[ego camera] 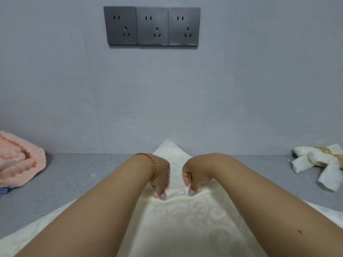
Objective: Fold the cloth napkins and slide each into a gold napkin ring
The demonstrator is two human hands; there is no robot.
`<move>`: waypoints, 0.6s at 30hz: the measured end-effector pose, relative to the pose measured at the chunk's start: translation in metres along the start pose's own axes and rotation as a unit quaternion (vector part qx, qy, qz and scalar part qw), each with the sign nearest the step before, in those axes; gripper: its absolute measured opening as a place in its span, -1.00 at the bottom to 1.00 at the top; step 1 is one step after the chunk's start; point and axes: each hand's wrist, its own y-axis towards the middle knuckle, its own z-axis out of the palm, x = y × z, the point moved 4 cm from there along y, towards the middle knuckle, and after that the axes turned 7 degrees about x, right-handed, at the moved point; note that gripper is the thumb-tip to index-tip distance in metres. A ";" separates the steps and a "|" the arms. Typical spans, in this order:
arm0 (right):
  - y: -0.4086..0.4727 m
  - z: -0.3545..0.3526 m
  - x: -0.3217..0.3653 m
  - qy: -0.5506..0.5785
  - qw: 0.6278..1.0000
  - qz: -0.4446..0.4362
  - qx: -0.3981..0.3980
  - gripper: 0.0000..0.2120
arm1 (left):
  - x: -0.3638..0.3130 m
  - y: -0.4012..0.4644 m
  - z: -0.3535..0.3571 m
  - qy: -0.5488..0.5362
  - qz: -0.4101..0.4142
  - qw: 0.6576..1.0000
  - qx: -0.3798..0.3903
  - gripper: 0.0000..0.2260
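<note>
Two bare forearms reach in from the bottom edge and meet over a cream damask cloth napkin with a pale scroll pattern (185, 219), which lies spread on the speckled grey tabletop (78, 175) with one corner pointing away toward the wall. Near its middle the fabric is gathered into a low raised ridge running side to side. The left hand (160, 175) bends down at the wrist, and its grip is a narrow pinch: curled fingertips nip the ridge of the napkin. A thin braided red and gold cord bracelet (153, 164) circles that wrist. The right hand (192, 175) mirrors it just beside, wrist bent, fingers curled down, its grip likewise a tight pinch on the same ridge. The two hands are near each other but apart, with a strip of napkin showing between them.

At the far right of the tabletop, well apart from the hands, lie finished cream napkins (315, 164), rolled and fanned out, each gathered through a gold patterned napkin ring (324, 151); how many there are is hard to tell. At the far left edge sits a bunched peach fluffy towel (18, 160), with a sliver of something blue under its near corner. Behind everything rises a pale grey wall (55, 80) bearing three dark grey metal socket plates (152, 25) side by side.
</note>
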 end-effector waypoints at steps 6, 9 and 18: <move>-0.018 0.002 0.016 -0.088 0.996 0.025 0.001 -0.61 | 0.009 -0.014 0.016 0.003 -0.037 0.999 -0.030 -0.64; -0.022 0.012 0.017 -0.097 0.993 0.037 -0.054 -0.70 | 0.004 -0.029 0.023 -0.004 -0.024 0.994 -0.111 -0.71; -0.063 0.029 0.023 -0.164 0.950 -0.034 -0.262 -0.74 | -0.003 -0.061 0.041 0.011 -0.002 0.967 -0.255 -0.74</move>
